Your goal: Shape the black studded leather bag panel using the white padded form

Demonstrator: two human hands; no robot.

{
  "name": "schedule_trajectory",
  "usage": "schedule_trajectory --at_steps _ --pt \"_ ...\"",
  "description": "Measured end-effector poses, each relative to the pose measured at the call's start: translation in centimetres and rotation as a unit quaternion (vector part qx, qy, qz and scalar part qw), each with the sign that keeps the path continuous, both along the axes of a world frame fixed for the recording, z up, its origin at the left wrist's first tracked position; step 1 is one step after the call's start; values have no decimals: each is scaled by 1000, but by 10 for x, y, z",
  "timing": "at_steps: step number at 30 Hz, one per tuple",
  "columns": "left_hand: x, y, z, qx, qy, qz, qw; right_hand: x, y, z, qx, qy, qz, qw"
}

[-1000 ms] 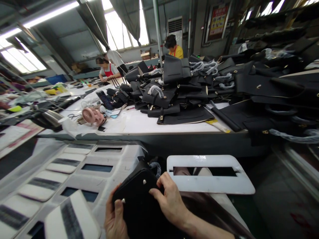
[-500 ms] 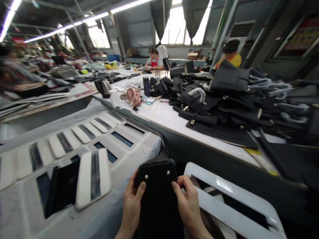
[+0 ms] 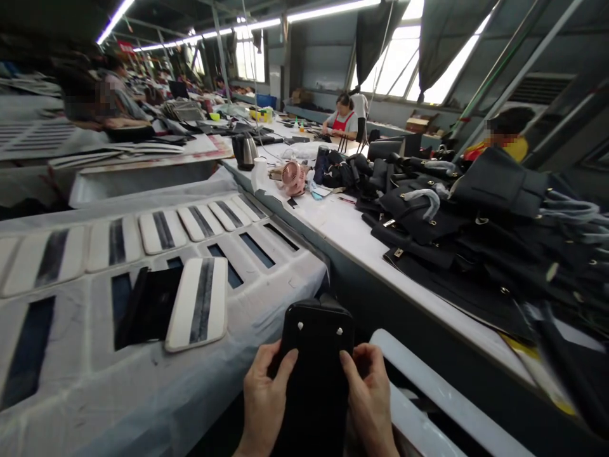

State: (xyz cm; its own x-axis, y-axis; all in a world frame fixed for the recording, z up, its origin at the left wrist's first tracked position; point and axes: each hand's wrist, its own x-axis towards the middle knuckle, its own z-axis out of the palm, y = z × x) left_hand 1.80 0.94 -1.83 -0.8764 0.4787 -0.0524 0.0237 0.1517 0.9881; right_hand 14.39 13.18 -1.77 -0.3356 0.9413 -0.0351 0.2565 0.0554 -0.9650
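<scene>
Between my two hands is a black bag, its flat face with rounded corners turned up to me. Two small pale studs sit near its far end. My left hand grips the left edge, thumb on top and fingers curled around the side. On the opposite edge my right hand holds in the same way. The near end of the bag runs out of the bottom of the view. To the left, a white panel with a dark stripe leans on a black piece on the covered table.
Several striped white panels lie in a row on the cloth-covered table. A white plastic chair or stool stands at my right. Black bags are heaped on the long bench, near a pink fan and a kettle. People work beyond.
My view has swung left, so the surroundings sit further right in the picture. Both hands still hold the bag by its sides, with little change in grip.
</scene>
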Motion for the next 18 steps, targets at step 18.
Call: schedule_trajectory --at_steps 18 --pt "1 2 11 6 -134 -53 990 -11 4 18 -20 -2 40 999"
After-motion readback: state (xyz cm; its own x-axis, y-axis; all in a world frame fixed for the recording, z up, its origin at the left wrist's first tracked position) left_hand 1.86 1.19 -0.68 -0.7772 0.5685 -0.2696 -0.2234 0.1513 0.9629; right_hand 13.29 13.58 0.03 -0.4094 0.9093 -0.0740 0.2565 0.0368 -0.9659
